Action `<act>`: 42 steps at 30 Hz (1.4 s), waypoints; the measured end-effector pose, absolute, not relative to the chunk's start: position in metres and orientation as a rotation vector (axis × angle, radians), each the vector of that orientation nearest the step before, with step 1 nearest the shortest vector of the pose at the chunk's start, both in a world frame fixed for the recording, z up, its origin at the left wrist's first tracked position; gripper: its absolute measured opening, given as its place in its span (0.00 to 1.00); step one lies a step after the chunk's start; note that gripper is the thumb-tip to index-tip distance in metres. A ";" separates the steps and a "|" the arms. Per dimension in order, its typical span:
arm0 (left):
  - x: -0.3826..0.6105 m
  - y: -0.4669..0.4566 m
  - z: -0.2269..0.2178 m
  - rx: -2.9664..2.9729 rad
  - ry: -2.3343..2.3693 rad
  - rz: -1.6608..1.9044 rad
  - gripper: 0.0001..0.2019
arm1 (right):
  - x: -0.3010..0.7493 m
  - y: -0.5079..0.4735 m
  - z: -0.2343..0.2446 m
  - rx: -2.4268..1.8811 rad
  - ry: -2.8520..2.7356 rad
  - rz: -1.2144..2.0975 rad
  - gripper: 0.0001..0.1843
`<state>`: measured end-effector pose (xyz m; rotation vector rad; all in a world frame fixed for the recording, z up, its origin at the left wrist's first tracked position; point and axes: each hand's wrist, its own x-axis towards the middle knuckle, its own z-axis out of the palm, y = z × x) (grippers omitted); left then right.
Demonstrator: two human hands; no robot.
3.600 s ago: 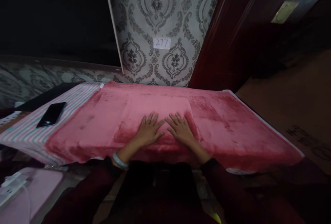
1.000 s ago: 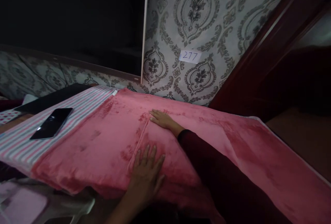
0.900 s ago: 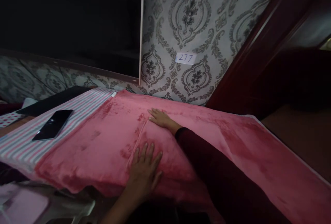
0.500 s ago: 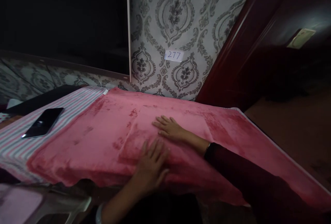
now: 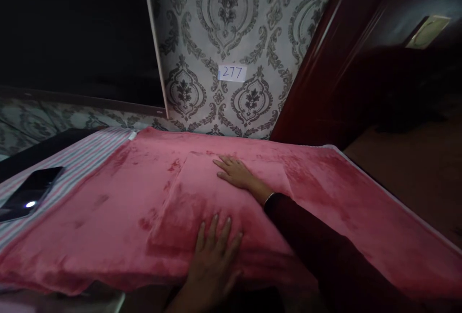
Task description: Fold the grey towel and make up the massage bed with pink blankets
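A folded pink plush cloth point(image 5: 191, 192) lies as a flat rectangular pad on a larger pink plush cover point(image 5: 111, 207) of the same colour. My right hand point(image 5: 234, 171) rests palm down near the pad's far side, fingers stretched out to the left. At the near edge, my left hand point(image 5: 214, 255) lies with its fingers spread over the pad. Both hands are open and hold nothing. The pad's front edge, partly behind my left hand, shows several soft layers.
To the left, a black phone point(image 5: 32, 192) lies on a striped cloth point(image 5: 97, 142). Behind are a large dark screen point(image 5: 79, 38), a patterned wall with a paper label point(image 5: 232, 72) reading 277, and a dark red glossy panel point(image 5: 317, 86) at right.
The view has shifted closer and slightly right. My left hand has spread its fingers wider at the pad's near edge, and my right hand has slid a little toward the far edge.
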<state>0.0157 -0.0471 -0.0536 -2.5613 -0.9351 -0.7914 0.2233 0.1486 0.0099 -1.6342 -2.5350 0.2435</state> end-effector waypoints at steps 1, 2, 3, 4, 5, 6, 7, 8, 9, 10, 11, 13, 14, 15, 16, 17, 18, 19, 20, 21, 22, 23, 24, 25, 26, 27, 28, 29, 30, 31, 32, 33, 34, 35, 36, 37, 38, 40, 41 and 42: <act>0.016 -0.046 -0.055 -2.561 -0.927 -0.811 0.37 | 0.223 0.148 0.009 -1.625 -2.531 0.249 0.35; 0.017 -0.045 -0.056 -2.560 -0.923 -0.835 0.37 | 0.223 0.148 0.009 -1.620 -2.531 0.257 0.35; 0.017 -0.045 -0.057 -2.560 -0.922 -0.857 0.36 | 0.223 0.148 0.010 -1.618 -2.534 0.266 0.35; 0.017 -0.044 -0.057 -2.560 -0.921 -0.876 0.36 | 0.222 0.148 0.013 -1.621 -2.538 0.274 0.35; 0.017 -0.044 -0.057 -2.560 -0.917 -0.894 0.35 | 0.221 0.147 0.016 -1.632 -2.541 0.282 0.35; 0.017 -0.044 -0.057 -2.561 -0.912 -0.902 0.35 | 0.219 0.146 0.021 -1.653 -2.540 0.289 0.35; 0.016 -0.044 -0.056 -2.562 -0.908 -0.896 0.35 | 0.218 0.144 0.027 -1.682 -2.537 0.298 0.36; 0.016 -0.045 -0.055 -2.560 -0.907 -0.877 0.35 | 0.218 0.139 0.034 -1.712 -2.531 0.303 0.36; 0.015 -0.045 -0.054 -2.555 -0.907 -0.849 0.34 | 0.218 0.133 0.041 -1.737 -2.523 0.302 0.36; 0.015 -0.045 -0.052 -2.546 -0.909 -0.818 0.34 | 0.220 0.123 0.048 -1.756 -2.513 0.290 0.36; 0.014 -0.045 -0.051 -2.537 -0.911 -0.790 0.33 | 0.223 0.110 0.055 -1.765 -2.501 0.272 0.37; 0.011 -0.046 -0.045 -2.539 -0.908 -0.756 0.33 | 0.234 0.075 0.064 -1.765 -2.476 0.237 0.37; 0.010 -0.045 -0.041 -2.557 -0.907 -0.751 0.32 | 0.241 0.055 0.066 -1.763 -2.468 0.225 0.36; 0.009 -0.044 -0.034 -2.587 -0.912 -0.748 0.29 | 0.249 0.033 0.066 -1.763 -2.465 0.223 0.36; 0.009 -0.042 -0.026 -2.632 -0.921 -0.743 0.26 | 0.257 0.013 0.063 -1.759 -2.471 0.219 0.36; 0.010 -0.039 -0.016 -2.697 -0.926 -0.734 0.22 | 0.264 -0.007 0.059 -1.754 -2.482 0.213 0.36; 0.013 -0.035 -0.004 -2.782 -0.923 -0.729 0.20 | 0.271 -0.024 0.053 -1.746 -2.492 0.206 0.36; 0.018 -0.028 0.009 -2.881 -0.902 -0.726 0.20 | 0.276 -0.038 0.046 -1.738 -2.498 0.194 0.36; 0.027 -0.020 0.022 -2.995 -0.859 -0.719 0.22 | 0.281 -0.049 0.039 -1.731 -2.497 0.178 0.36; 0.038 -0.009 0.034 -3.103 -0.791 -0.716 0.23 | 0.284 -0.057 0.031 -1.723 -2.491 0.158 0.37; 0.051 0.004 0.043 -3.197 -0.712 -0.687 0.24 | 0.285 -0.062 0.024 -1.718 -2.478 0.132 0.37; 0.067 0.018 0.050 -3.271 -0.637 -0.618 0.25 | 0.286 -0.064 0.017 -1.713 -2.461 0.107 0.37; 0.084 0.033 0.054 -3.327 -0.572 -0.505 0.26 | 0.286 -0.065 0.012 -1.705 -2.445 0.091 0.37; 0.102 0.049 0.055 -3.369 -0.527 -0.352 0.27 | 0.286 -0.065 0.008 -1.695 -2.431 0.089 0.37; 0.119 0.065 0.052 -3.383 -0.511 -0.218 0.29 | 0.286 -0.063 0.005 -1.682 -2.418 0.100 0.37; 0.136 0.079 0.048 -3.379 -0.496 -0.115 0.30 | 0.285 -0.062 0.002 -1.669 -2.404 0.122 0.37; 0.151 0.093 0.043 -3.367 -0.465 -0.036 0.31 | 0.285 -0.061 0.001 -1.657 -2.391 0.148 0.36; 0.163 0.106 0.037 -3.351 -0.427 0.003 0.33 | 0.286 -0.060 0.000 -1.649 -2.378 0.172 0.36; 0.174 0.118 0.031 -3.338 -0.374 0.014 0.33 | 0.286 -0.060 0.000 -1.646 -2.364 0.192 0.36; 0.183 0.129 0.027 -3.328 -0.321 0.006 0.34 | 0.287 -0.060 -0.001 -1.645 -2.353 0.206 0.36; 0.190 0.139 0.023 -3.320 -0.284 -0.013 0.34 | 0.288 -0.060 -0.001 -1.646 -2.344 0.218 0.36; 0.196 0.149 0.021 -3.313 -0.276 -0.030 0.34 | 0.289 -0.060 -0.002 -1.645 -2.337 0.230 0.36; 0.201 0.158 0.020 -3.311 -0.299 -0.039 0.34 | 0.290 -0.060 -0.003 -1.641 -2.333 0.244 0.36; 0.206 0.166 0.020 -3.313 -0.348 -0.041 0.35 | 0.291 -0.060 -0.004 -1.634 -2.329 0.261 0.37; 0.211 0.173 0.020 -3.322 -0.411 -0.046 0.35 | 0.292 -0.060 -0.004 -1.627 -2.324 0.277 0.37; 0.215 0.180 0.019 -3.337 -0.474 -0.062 0.35 | 0.293 -0.060 -0.005 -1.620 -2.318 0.293 0.37; 0.218 0.185 0.017 -3.357 -0.523 -0.096 0.35 | 0.294 -0.060 -0.006 -1.615 -2.312 0.306 0.37; 0.223 0.193 0.012 -3.386 -0.572 -0.210 0.35 | 0.295 -0.060 -0.009 -1.611 -2.301 0.320 0.39; 0.225 0.195 0.008 -3.385 -0.580 -0.271 0.34 | 0.295 -0.059 -0.010 -1.610 -2.299 0.321 0.39; 0.226 0.196 0.004 -3.375 -0.584 -0.325 0.34 | 0.295 -0.059 -0.011 -1.607 -2.299 0.320 0.40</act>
